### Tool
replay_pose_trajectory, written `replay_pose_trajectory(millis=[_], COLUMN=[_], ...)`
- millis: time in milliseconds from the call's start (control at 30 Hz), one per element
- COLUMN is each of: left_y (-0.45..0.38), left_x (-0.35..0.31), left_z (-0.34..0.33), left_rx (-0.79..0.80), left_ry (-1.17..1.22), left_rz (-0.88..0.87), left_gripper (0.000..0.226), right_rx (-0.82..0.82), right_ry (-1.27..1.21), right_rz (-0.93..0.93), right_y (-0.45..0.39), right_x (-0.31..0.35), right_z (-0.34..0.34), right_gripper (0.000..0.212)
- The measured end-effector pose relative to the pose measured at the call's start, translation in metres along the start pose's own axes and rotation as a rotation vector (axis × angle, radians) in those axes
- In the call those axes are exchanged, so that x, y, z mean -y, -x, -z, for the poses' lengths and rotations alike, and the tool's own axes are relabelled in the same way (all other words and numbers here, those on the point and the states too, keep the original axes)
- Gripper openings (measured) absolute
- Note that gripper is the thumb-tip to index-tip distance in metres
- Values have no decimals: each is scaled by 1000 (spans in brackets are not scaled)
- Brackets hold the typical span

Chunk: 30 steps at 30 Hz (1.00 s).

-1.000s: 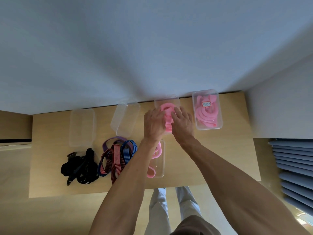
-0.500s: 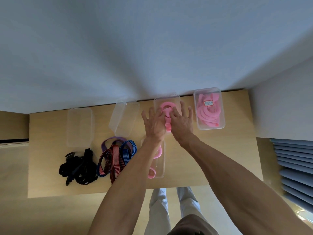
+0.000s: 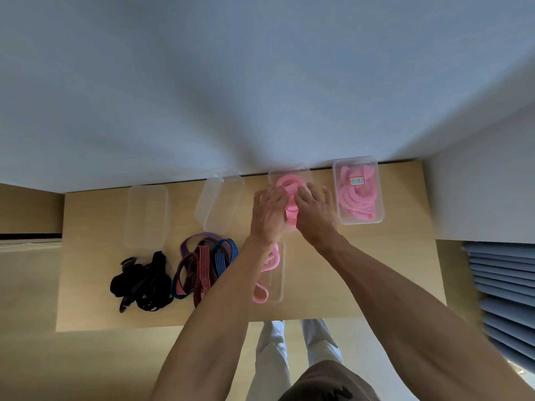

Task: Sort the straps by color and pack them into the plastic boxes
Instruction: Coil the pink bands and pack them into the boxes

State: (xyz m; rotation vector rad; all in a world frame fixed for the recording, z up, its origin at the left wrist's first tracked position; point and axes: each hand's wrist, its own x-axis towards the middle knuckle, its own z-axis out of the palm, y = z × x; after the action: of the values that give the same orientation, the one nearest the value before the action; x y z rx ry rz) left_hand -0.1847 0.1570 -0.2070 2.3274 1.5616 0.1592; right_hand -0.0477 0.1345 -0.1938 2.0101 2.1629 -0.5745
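A clear plastic box (image 3: pixel 301 172) at the table's back holds coiled pink straps (image 3: pixel 289 183). My left hand (image 3: pixel 267 215) and my right hand (image 3: pixel 315 212) lie side by side over this box, fingers spread and fairly straight, pressing down on the pink straps. To the right stands a closed, labelled box (image 3: pixel 379 195) full of pink straps. Near the front, a clear lid or box (image 3: pixel 279 273) carries more pink strap (image 3: pixel 272 261), partly hidden by my left forearm. Left of it lie striped red and blue straps (image 3: pixel 202 264), a purple one (image 3: pixel 199 238) and black straps (image 3: pixel 142 282).
Two empty clear boxes stand at the back left, one (image 3: pixel 146 215) upright and one (image 3: pixel 220 201) turned at an angle. The wooden table (image 3: pixel 376 270) meets a white wall behind. A slatted grey panel (image 3: pixel 503 285) is at the right, past the table's edge.
Both hands have shifted slightly toward the wall over the pink strap box, and their fingers have spread wider. The other boxes and straps lie as before.
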Motion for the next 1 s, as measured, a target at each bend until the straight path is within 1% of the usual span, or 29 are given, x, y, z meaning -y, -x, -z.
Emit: replay_pose_trajectory(millis=[67,133,200,267,300,333,367,433,467,500,567,600,667,733,767,833,900,967,1000], left_y=[3,3,5,10,14,20,27,45,55,67,90,101,122,139,144,152,154,151,148], left_x=[-2,-2,-4,-7,-9,-11,-13,-15,-15,-15,-16,-17,-15,-13,-10,-4,2,5,6], left_z=[-2,-2,3,11,15,19,24,30,32,33,37,37,32,27,24,14,4,-8,-12], left_rx=[40,27,-23,-118,-176,-212,-206,-120,-68,-16,73,110,170,229,256,276,263,203,177], left_ry=[-16,-7,44,96,120,156,210,313,329,326,319,331,341,288,259,215,212,247,271], left_rz=[14,18,27,60,105,187,305,567,663,721,765,786,832,863,861,858,878,887,882], left_gripper=[47,51,52,44,36,30,29,33,34,33,31,30,29,27,25,21,17,15,14], right_rx=[5,-26,-58,-103,-147,-204,-263,-352,-348,-322,-263,-210,-50,92,130,156,162,153,134], right_ry=[-10,-35,-56,-90,-140,-214,-303,-460,-510,-552,-640,-675,-714,-736,-758,-804,-827,-854,-874], right_rz=[-15,-24,-35,-66,-100,-154,-219,-324,-352,-367,-389,-407,-433,-466,-486,-514,-544,-598,-633], right_y=[1,2,3,7,10,16,23,40,51,61,81,90,103,111,113,113,107,100,97], right_x=[2,4,6,7,8,11,15,25,32,39,54,60,73,82,86,93,98,103,105], right_z=[-1,-1,2,7,10,14,17,20,19,18,14,11,0,-12,-17,-26,-35,-43,-47], right_gripper=[54,55,56,56,55,52,49,45,45,46,48,49,49,48,49,52,52,45,38])
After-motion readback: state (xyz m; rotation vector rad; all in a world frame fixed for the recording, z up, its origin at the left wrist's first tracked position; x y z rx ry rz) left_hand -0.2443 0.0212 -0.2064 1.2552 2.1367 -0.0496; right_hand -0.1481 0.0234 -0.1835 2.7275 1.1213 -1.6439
